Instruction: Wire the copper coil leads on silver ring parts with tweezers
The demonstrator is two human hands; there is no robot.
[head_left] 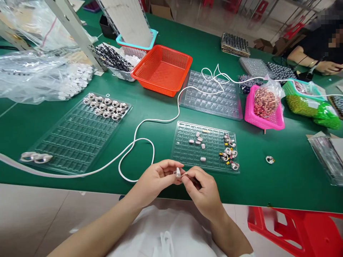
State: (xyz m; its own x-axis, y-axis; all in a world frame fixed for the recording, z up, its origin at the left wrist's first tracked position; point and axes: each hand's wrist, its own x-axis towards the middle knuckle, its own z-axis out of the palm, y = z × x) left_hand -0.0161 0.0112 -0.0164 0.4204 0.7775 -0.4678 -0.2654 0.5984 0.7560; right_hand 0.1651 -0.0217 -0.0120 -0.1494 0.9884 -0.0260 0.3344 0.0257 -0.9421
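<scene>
Close to the table's front edge, my left hand (160,176) pinches a small whitish, partly clear piece (178,172) between thumb and fingers. My right hand (202,187) meets it from the right, thumb and forefinger pressed together at the piece; whatever they grip is too small to make out. Just beyond my hands lies a clear compartment tray (184,142). Several small pale rectangular pieces (203,146) are scattered over its middle. Along its right side sit several silvery ring-shaped parts (227,151) with yellow bits. One similar silvery part (270,159) lies alone on the table farther right.
At left, a clear tray (72,135) holds silvery parts. A white cable (158,120) snakes across the green table. Behind stand an orange basket (166,71), another clear tray (211,94) and a pink basket (268,123). A co-worker's hand (328,67) is far right; a red stool (294,228) stands below.
</scene>
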